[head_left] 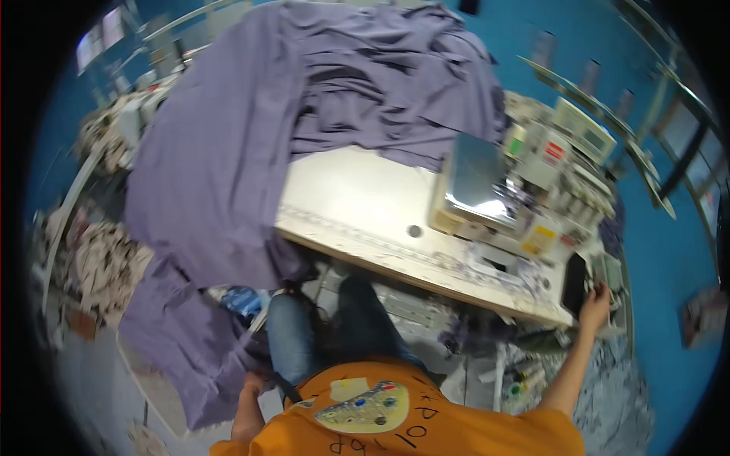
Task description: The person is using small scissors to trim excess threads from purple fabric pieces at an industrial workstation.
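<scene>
At the right end of the white sewing table (346,185), my right hand (595,305) is closed at the lower edge of a black, flat, phone-like oblong (573,281). Low at my left side is my left hand (255,382), beside hanging purple cloth (190,334) and a dark strap-like piece at my waist. Its fingers are too blurred and hidden to show whether they grip anything. The large purple cloth (217,152) lies heaped over the far and left parts of the table and drapes off its left edge. Neither hand touches the sewing machine (547,190).
A shiny metal cover (477,181) fronts the machine, with a control box (584,131) behind it. Thread cones (589,76) stand on a rack at the upper right. Piles of beige cloth (106,262) are at the left. Scraps and plastic lie under the table's right end.
</scene>
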Demonstrator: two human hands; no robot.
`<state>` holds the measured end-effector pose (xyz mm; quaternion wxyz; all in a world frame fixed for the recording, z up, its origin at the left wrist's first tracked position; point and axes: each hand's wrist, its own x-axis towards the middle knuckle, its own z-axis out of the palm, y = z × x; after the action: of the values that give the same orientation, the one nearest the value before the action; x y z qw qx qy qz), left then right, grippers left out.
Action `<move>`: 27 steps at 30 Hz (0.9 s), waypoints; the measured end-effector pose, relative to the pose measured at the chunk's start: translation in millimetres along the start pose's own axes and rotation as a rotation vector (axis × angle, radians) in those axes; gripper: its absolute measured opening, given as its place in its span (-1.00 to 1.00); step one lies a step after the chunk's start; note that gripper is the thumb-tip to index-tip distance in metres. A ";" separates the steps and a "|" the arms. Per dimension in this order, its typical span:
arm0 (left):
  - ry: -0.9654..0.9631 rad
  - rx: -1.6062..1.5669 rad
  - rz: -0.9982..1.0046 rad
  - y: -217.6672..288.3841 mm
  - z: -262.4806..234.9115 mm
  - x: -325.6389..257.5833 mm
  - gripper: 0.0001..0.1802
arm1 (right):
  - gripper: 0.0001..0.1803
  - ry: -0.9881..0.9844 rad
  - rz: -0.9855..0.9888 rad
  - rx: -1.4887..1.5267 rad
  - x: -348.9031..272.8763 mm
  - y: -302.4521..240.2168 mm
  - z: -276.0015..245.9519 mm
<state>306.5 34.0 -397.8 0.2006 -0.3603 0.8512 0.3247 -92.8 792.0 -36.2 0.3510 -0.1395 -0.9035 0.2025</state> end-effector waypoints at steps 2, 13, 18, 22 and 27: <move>-0.057 0.117 0.042 4.1 1.1 -8.9 -0.65 | -0.65 -0.012 0.000 -0.038 5.5 5.7 -3.1; -0.096 0.357 0.116 -34.6 19.9 -8.0 -0.68 | -0.62 0.095 -0.060 -0.108 12.4 -31.2 -17.0; -0.011 0.280 0.105 -19.8 22.2 4.5 -0.73 | -0.67 0.290 -0.185 0.227 7.5 -89.6 -16.2; -0.124 0.355 0.254 -11.0 21.7 14.2 -0.72 | -0.79 0.410 -0.313 0.182 -9.3 -150.0 -25.3; -0.075 0.404 0.219 2.4 15.3 -7.7 -0.62 | -0.83 0.489 -0.364 0.250 -17.6 -146.8 -10.6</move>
<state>311.5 49.7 -403.2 0.2636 -0.2061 0.9249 0.1805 -89.1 658.9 28.8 0.6025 0.0237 -0.7706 0.2062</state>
